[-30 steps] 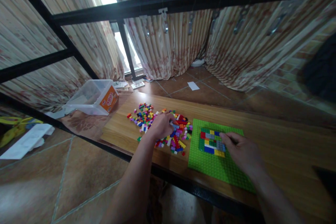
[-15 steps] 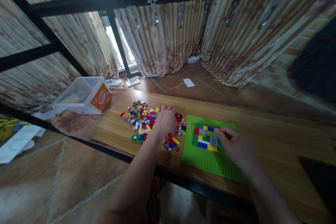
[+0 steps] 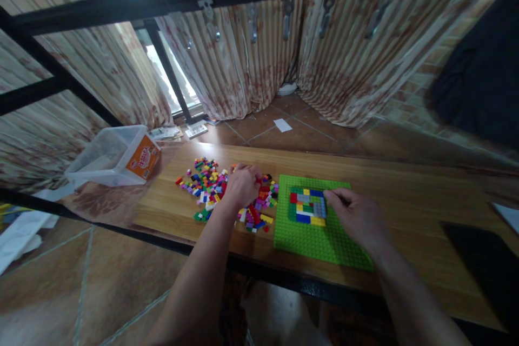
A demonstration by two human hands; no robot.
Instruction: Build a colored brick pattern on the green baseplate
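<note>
My left hand is palm down over the loose pile of coloured toy building bricks. Its curled fingertips are hidden among the bricks, so what they touch does not show. My right hand has its thumb and index finger pinched together at the back right corner of a low square brick build. Anything between those fingertips is too small to make out. The build has green, blue, red, white, yellow and grey bricks and sits on a green studded baseplate.
A clear plastic bin with an orange label stands left of the wooden table. A dark flat object lies at the table's right. Metal hooks hang from a black bar across the top. Patterned curtains hang behind.
The view has swung slightly right, so everything sits further left. My left hand stays over the pile, and my right hand stays at the build's corner.
</note>
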